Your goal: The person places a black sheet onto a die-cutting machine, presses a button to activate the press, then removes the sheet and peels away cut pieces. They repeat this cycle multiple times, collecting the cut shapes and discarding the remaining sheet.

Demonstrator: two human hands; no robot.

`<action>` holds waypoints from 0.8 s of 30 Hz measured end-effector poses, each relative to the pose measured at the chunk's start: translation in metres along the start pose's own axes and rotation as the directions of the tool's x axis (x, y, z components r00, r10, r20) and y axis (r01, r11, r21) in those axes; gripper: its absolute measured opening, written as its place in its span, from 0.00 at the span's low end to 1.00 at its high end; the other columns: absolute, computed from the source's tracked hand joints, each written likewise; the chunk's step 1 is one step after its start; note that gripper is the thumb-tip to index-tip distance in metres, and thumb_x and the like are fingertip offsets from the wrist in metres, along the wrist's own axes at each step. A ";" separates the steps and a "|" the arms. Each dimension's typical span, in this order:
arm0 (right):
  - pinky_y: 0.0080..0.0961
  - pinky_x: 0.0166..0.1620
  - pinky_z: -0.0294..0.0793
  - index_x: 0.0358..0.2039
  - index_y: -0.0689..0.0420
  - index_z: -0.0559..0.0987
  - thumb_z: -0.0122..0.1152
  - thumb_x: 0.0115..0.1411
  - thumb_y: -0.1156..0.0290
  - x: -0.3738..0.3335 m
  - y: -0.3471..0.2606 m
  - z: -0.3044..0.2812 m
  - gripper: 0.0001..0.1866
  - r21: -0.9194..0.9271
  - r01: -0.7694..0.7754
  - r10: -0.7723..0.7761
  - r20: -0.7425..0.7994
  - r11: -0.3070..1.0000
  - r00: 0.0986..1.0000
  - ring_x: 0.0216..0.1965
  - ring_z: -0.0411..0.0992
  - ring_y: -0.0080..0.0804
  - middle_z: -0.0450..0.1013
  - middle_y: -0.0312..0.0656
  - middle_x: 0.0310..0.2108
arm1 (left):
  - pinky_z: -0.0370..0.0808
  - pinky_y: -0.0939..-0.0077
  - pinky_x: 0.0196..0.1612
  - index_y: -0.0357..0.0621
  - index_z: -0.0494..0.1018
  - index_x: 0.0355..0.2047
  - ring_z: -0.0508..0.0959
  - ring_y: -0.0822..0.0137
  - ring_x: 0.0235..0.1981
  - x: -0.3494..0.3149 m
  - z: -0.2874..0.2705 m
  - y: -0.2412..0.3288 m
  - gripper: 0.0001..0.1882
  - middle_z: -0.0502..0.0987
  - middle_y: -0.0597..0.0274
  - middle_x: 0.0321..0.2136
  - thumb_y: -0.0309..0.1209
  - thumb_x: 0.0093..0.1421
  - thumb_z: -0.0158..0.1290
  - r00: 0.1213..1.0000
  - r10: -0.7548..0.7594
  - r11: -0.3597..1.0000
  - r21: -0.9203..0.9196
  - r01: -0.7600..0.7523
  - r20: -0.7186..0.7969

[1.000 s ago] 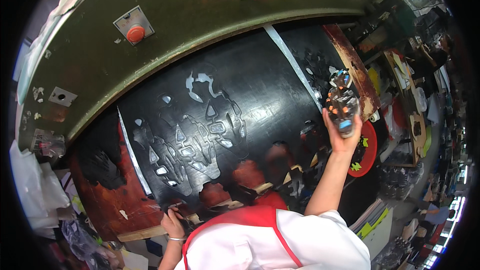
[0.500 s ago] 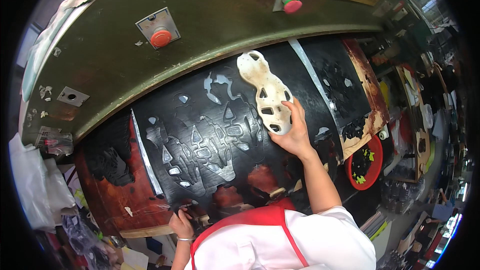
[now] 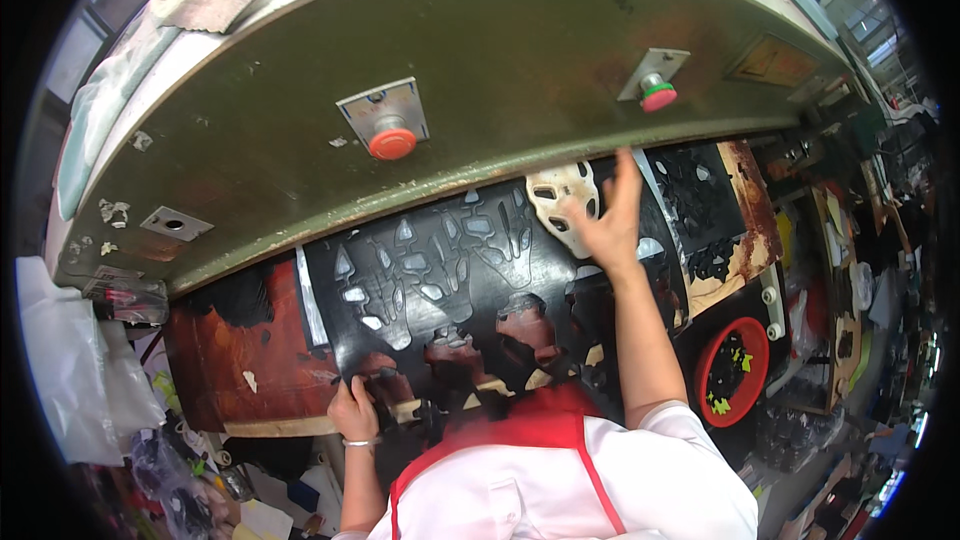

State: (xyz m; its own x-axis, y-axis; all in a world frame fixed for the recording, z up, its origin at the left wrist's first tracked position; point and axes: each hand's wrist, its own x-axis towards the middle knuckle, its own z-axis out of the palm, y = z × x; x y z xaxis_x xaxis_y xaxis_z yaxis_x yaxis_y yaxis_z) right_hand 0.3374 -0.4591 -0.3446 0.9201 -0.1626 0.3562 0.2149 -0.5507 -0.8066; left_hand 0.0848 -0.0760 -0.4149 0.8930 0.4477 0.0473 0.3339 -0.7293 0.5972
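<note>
My right hand (image 3: 610, 220) hovers over the near part of a cream-coloured, sole-shaped plate with cut-out holes (image 3: 562, 198), its fingers spread and somewhat blurred. The far end of that plate is hidden beneath the green machine beam (image 3: 520, 60). It rests on a black rubber-like sheet (image 3: 450, 285) marked with several sole-shaped cuts. At the sheet's near left corner is my left hand (image 3: 352, 410), thumb and fingers pinched on the edge.
On the beam are a red push button (image 3: 392, 143) and a green-ringed one (image 3: 658, 95). A reddish-brown board (image 3: 240, 365) lies under the sheet. Black and yellow-green scraps fill a red bowl (image 3: 760, 365) at right. Clear plastic bags (image 3: 85, 360) hang at left.
My right hand has let go of the sole-shaped plate and lifted with fingers spread. The view has shifted, and the green beam now covers the plate's far end. My left hand stays at the sheet's edge.
</note>
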 end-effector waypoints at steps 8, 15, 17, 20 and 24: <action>0.53 0.68 0.34 0.65 0.74 0.34 0.56 0.61 0.51 0.104 -0.022 0.002 0.54 -0.362 0.106 -0.232 -0.324 0.926 0.917 0.69 0.33 0.66 0.34 0.72 0.67 | 0.64 0.59 0.21 0.38 0.65 0.19 0.70 0.48 0.15 0.093 0.021 0.007 0.22 0.67 0.47 0.13 0.39 0.67 0.49 0.984 0.103 0.993 0.075 -0.093 -0.145; 0.52 0.68 0.38 0.66 0.72 0.36 0.59 0.61 0.56 0.091 -0.012 -0.002 0.52 -0.374 0.166 -0.280 -0.275 0.912 0.920 0.69 0.36 0.65 0.35 0.70 0.67 | 0.69 0.48 0.25 0.36 0.73 0.25 0.75 0.38 0.21 0.133 0.017 0.013 0.20 0.73 0.39 0.17 0.41 0.67 0.47 0.988 0.102 0.982 0.171 -0.080 -0.119; 0.49 0.69 0.39 0.66 0.72 0.41 0.59 0.62 0.59 0.083 -0.015 -0.013 0.47 -0.356 0.177 -0.278 -0.255 0.917 0.926 0.69 0.40 0.61 0.39 0.67 0.68 | 0.69 0.48 0.25 0.38 0.74 0.27 0.75 0.38 0.22 0.130 0.015 0.018 0.19 0.74 0.40 0.18 0.41 0.66 0.47 0.996 0.039 0.993 0.111 -0.030 -0.081; 0.45 0.67 0.47 0.67 0.68 0.46 0.60 0.61 0.66 0.051 -0.025 -0.019 0.43 -0.143 0.109 -0.154 -0.356 0.984 0.922 0.68 0.47 0.52 0.45 0.62 0.67 | 0.70 0.48 0.26 0.41 0.73 0.25 0.76 0.40 0.24 0.125 0.019 0.029 0.20 0.75 0.42 0.19 0.44 0.66 0.47 0.983 0.077 0.993 0.102 -0.061 -0.166; 0.32 0.57 0.66 0.56 0.60 0.72 0.62 0.60 0.68 -0.012 -0.029 -0.010 0.24 -0.353 0.222 -0.300 -0.184 0.909 0.936 0.53 0.69 0.44 0.71 0.51 0.53 | 0.73 0.49 0.27 0.44 0.73 0.26 0.77 0.42 0.27 0.112 0.036 0.036 0.22 0.77 0.45 0.26 0.48 0.65 0.44 0.991 0.035 0.996 0.088 -0.024 -0.132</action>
State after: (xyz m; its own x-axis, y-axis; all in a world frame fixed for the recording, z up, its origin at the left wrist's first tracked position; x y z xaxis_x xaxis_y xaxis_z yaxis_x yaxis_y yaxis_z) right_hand 0.3166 -0.4495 -0.3208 0.7369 -0.1377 0.6618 0.2836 -0.8258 -0.4875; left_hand 0.2076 -0.0702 -0.4170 0.8563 0.4863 0.1739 0.3380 -0.7824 0.5231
